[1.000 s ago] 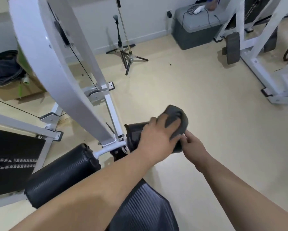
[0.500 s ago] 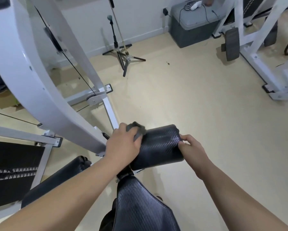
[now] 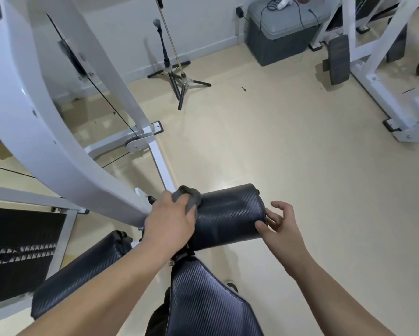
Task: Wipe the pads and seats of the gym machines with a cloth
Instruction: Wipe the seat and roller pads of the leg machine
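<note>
A black roller pad (image 3: 230,214) sticks out to the right of the white machine frame (image 3: 33,112). My left hand (image 3: 169,221) presses a grey cloth (image 3: 187,196) against the pad's inner, left end. At the pad's outer end my right hand (image 3: 280,229) has its fingers spread, with only the fingertips near the end cap. A second black roller pad (image 3: 82,270) lies at the lower left. The black seat (image 3: 208,301) is directly below me.
A black tripod stand (image 3: 177,76) stands on the beige floor by the wall. A grey box (image 3: 281,37) with cables sits at the back right. Another white machine (image 3: 383,76) with a black pad fills the right edge. A black weight stack (image 3: 16,253) is at left.
My left hand slid the cloth from the pad's outer end to its inner end. My right hand loosened its hold on the outer end and opened its fingers.
</note>
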The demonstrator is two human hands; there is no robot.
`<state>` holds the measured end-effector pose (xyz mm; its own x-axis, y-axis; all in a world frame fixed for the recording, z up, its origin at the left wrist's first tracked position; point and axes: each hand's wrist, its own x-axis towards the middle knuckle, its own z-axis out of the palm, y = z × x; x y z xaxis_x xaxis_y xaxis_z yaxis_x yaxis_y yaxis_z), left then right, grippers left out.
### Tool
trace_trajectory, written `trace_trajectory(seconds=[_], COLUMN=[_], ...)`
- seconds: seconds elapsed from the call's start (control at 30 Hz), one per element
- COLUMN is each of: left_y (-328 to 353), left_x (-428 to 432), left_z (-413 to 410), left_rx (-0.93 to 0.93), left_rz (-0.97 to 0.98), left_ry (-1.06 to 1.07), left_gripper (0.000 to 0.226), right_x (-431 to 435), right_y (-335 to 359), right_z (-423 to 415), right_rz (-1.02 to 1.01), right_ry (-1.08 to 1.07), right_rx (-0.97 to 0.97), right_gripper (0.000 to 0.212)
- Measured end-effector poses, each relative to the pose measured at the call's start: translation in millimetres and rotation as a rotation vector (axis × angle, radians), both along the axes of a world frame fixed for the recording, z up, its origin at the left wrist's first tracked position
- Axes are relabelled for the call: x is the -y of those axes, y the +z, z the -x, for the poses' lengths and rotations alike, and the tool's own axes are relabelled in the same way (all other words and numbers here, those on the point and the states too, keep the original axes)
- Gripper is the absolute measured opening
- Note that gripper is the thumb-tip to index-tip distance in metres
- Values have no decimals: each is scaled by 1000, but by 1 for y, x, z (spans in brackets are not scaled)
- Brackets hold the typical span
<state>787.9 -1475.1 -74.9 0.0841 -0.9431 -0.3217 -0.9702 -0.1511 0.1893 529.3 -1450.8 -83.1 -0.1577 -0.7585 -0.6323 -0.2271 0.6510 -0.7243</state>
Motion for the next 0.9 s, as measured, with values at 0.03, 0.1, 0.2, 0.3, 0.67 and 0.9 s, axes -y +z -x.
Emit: trace_trajectory(seconds=[0.03, 0.1, 0.2, 0.3, 0.67, 0.9], left_y=[3, 7, -2, -13, 8, -13], left_x=[8, 24, 33, 39, 42, 6], left_z=[7, 32, 70, 68, 37, 50], left_rx=[-36, -129, -120, -87, -145, -61], left_rz=[11, 86, 110, 37, 140, 123], left_ry=[12, -50, -251, -233, -144, -391], left_gripper=[40, 39, 40, 40, 37, 48], right_x=[10, 29, 41, 39, 2, 35], right_y=[4, 11, 10, 6, -5, 12], right_z=[1, -3, -16, -18, 10, -19], right_rz=[-37, -79, -26, 18, -114, 12], right_ry=[3, 39, 105, 101, 32, 109], right_rx=[6, 8, -10, -11, -21, -24], right_gripper=[57, 67, 61, 36, 23, 61])
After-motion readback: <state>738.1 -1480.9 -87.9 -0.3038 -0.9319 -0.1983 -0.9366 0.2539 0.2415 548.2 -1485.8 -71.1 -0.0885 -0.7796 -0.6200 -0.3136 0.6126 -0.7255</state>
